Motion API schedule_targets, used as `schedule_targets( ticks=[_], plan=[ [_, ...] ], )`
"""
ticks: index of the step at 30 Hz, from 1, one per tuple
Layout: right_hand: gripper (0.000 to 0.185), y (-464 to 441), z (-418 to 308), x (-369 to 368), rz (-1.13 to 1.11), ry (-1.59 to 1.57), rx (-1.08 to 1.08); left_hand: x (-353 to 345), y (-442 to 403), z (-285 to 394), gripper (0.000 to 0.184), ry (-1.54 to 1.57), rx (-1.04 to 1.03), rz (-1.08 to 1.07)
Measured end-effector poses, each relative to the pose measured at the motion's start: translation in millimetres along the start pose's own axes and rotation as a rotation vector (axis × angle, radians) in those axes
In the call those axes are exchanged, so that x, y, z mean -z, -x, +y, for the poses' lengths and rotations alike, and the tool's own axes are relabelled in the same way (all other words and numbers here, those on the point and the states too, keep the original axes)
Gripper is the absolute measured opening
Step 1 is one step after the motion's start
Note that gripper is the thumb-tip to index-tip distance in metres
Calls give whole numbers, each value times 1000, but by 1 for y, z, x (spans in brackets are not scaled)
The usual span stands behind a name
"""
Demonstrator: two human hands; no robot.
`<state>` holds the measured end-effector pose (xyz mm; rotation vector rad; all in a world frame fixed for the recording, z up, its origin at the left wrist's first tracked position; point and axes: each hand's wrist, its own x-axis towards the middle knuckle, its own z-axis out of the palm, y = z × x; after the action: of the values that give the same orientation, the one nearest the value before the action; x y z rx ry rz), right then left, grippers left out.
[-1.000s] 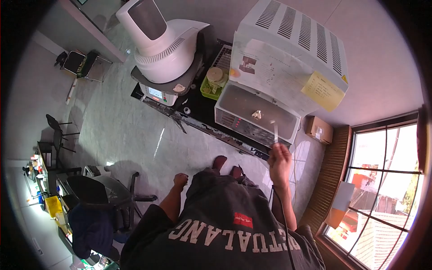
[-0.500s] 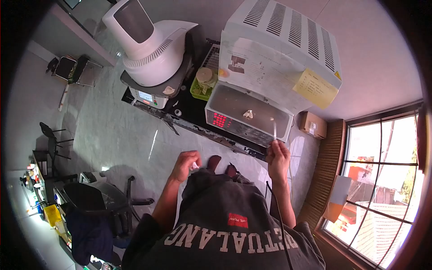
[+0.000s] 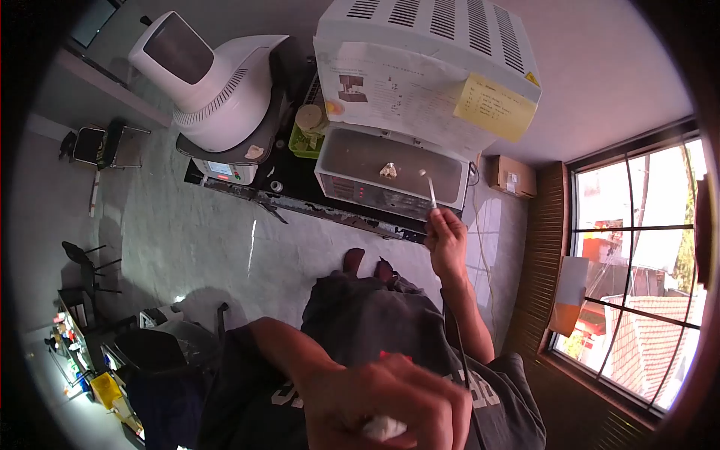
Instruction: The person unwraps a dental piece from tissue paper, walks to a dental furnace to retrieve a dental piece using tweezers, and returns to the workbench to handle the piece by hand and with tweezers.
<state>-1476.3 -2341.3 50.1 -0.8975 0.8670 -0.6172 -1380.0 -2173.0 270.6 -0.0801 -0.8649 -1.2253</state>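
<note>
- Head view, looking down: both hands are working well apart, and a vented white box [image 3: 397, 34] is standing ahead on a dark surface [image 3: 300, 189].
- Right hand [image 3: 448, 236] is pinching a thin pale stick [image 3: 431, 193] near its lower end; the far end is pointing over the box's grey tray [image 3: 352, 154]. Whether its tip is touching the tray is not showing clearly.
- Small whitish lump [image 3: 388, 171] is lying in the tray, to the left of the stick and apart from it.
- Left hand [image 3: 405, 390] is blurring close to the camera, fingers curling around a white piece [image 3: 385, 427]; its exact shape is staying unclear.
- Green basket [image 3: 300, 146] is sitting just left of the box.
- For good handling, a light, steady pinch is probably serving the slender stick best, with the wrist staying clear of the tray's front edge.
- Small lump is likely shifting easily if knocked, so slow, short strokes nearby are seeming wiser; a gentle left grip is probably suiting the white piece.
</note>
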Motion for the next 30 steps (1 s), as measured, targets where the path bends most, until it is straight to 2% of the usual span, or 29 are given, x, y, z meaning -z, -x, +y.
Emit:
schedule_targets(
  ticks=[2,4,7,9,12,15,19,22,23,25,27,28,30],
  plan=[
    [22,2,-2,-2,-16,50,-12,3,1,-2,15,23,-18,110],
    [22,11,-1,-11,-64,148,-58,7,-2,-3,18,37,-43,133],
    [22,4,6,-2,-17,45,-20,0,-9,-7,27,66,-101,124],
    [21,-4,6,5,-9,-41,-6,-2,-14,-5,38,30,-109,142],
    [22,3,7,0,-80,44,-27,-16,-18,-8,71,137,-230,263],
    [22,-2,7,1,40,3,-24,-17,-21,-2,60,176,-243,266],
    [21,6,10,-8,-92,40,-82,-15,-19,9,45,109,-211,240],
    [21,-1,6,-7,71,2,11,1,-12,26,34,-47,-117,192],
    [19,-4,4,-4,132,-43,24,11,-6,34,31,-161,-62,171],
    [19,0,9,-1,37,58,-26,37,9,43,25,-445,54,189],
    [19,11,3,-6,-60,63,-82,66,35,41,20,-918,165,298],
    [19,8,1,-3,10,26,-38,82,51,40,19,-1175,380,383],
    [20,-1,0,7,139,-41,49,128,88,15,17,-1225,427,648]
  ],
)
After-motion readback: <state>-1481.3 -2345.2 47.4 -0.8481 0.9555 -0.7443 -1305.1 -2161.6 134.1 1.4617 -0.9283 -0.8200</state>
